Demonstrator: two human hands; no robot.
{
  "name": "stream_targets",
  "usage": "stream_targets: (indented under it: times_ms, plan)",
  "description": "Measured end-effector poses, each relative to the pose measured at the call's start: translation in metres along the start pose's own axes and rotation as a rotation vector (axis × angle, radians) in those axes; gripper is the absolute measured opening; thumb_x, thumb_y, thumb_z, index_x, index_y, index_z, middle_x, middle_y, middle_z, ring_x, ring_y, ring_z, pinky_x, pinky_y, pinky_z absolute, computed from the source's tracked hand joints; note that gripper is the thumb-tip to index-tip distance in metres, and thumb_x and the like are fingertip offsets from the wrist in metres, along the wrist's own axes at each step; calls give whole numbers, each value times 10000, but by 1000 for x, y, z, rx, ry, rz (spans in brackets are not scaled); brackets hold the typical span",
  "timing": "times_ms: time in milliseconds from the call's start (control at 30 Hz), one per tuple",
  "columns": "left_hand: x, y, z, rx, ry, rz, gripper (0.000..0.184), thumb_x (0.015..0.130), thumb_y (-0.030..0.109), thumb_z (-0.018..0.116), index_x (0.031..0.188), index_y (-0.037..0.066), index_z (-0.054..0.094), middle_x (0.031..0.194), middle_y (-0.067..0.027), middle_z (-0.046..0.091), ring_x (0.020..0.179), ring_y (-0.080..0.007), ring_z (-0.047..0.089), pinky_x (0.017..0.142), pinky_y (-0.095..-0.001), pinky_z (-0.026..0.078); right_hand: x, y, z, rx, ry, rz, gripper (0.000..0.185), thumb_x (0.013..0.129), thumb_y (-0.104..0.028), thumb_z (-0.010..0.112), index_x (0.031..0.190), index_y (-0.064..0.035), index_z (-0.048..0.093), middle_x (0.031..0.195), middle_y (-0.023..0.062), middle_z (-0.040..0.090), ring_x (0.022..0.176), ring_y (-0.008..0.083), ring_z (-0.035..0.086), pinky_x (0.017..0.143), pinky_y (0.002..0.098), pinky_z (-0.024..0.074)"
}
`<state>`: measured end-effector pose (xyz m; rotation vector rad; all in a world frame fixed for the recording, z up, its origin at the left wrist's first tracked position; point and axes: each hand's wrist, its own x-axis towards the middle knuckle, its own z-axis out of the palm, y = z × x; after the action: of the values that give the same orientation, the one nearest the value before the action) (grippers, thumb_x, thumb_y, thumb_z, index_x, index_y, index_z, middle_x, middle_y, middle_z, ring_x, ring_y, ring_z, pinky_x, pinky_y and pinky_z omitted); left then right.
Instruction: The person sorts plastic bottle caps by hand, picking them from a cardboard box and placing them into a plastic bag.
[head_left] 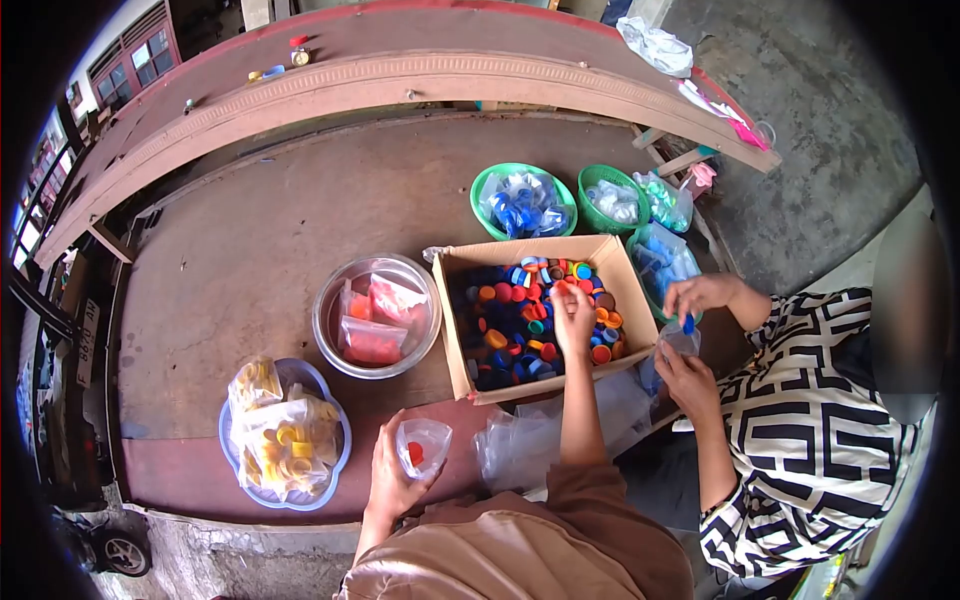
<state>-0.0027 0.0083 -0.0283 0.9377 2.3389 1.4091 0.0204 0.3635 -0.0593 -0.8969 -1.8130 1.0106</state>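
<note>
My left hand [393, 478] is closed around a clear plastic bag [432, 440], whose mouth stands open; one red bottle cap [415, 453] lies inside. Over the cardboard box [458, 350], my right hand [573, 322] pinches a red bottle cap [562, 287] between its fingertips. Loose bottle caps [497, 340] in blue, red, orange and other colours fill the box beneath it. Flat clear plastic bags [515, 445] lie on the table between my two hands, in front of the box.
A metal bowl [325, 345] holds bags of red caps; a pale blue basin [343, 405] holds bags of yellow caps. Green baskets [478, 205] with bagged caps stand behind the box. At right, a co-worker's hands [690, 380] hold a bag and a blue cap. A wooden bench [400, 85] stands beyond.
</note>
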Motion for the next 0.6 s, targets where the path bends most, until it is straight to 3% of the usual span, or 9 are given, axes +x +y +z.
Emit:
stream_targets:
  times_ms: [67,100,133,167,233,333,367,533,600]
  plan:
    - [0,0,1,-2,1,-4,853,577,174,771,1286,6,328,1130,-205,472,1045,-373,482,901,-429,398,-40,-29,3,202,-236,-14,265,772,-221,678,944,-31,608,757,37,615,635,97,562,527,214,418]
    - [-1,-1,2,1,4,-3,851,578,174,770,1285,5,328,1128,-205,473,1043,-374,483,900,-429,398,-61,-60,2,315,-421,-163,246,743,-178,680,940,-46,613,829,53,610,730,119,570,605,245,440]
    - [-1,-2,3,4,6,1,849,580,174,769,1285,4,328,1127,-205,474,1042,-375,483,900,-430,398,-73,-80,1,288,-548,-481,253,697,-147,696,922,-60,621,849,58,593,810,167,566,692,288,449]
    - [0,-2,5,5,7,5,846,581,174,768,1284,4,328,1126,-205,474,1040,-376,484,900,-430,398,-88,-112,-4,246,-687,-579,266,673,-146,712,911,-66,626,868,77,570,850,210,556,732,316,446]
    - [5,3,5,-51,1,32,849,585,179,767,1286,2,323,1131,-207,471,1042,-376,483,899,-431,398,-119,-129,-7,240,-954,-456,284,648,-134,718,918,-91,638,1044,116,541,933,236,540,796,345,446]
    - [4,2,8,-100,-15,86,855,595,187,767,1290,-8,308,1140,-216,462,1048,-370,484,893,-429,403,-136,-134,-9,13,-1081,-665,448,688,-319,724,1073,-114,619,1214,125,479,1110,278,489,909,408,395]
    - [4,3,8,-91,-11,107,857,597,189,768,1290,-10,306,1142,-217,461,1049,-368,484,891,-428,404,-138,-130,-9,27,-1127,-631,531,697,-403,709,1130,-119,597,1262,125,454,1139,287,472,937,419,368]
    - [-2,2,6,-64,-42,8,895,569,133,788,1304,14,292,1160,-179,458,1035,-295,508,892,-374,419,-90,-95,-6,-11,-818,-429,344,701,-207,722,991,-50,624,1078,128,567,991,263,571,812,366,456]
    - [-2,3,3,-49,-21,27,885,568,123,788,1299,18,301,1138,-172,469,1017,-286,512,878,-370,425,-54,-75,-17,-144,-746,-8,205,731,-99,652,922,-28,628,954,147,613,875,262,608,741,363,477]
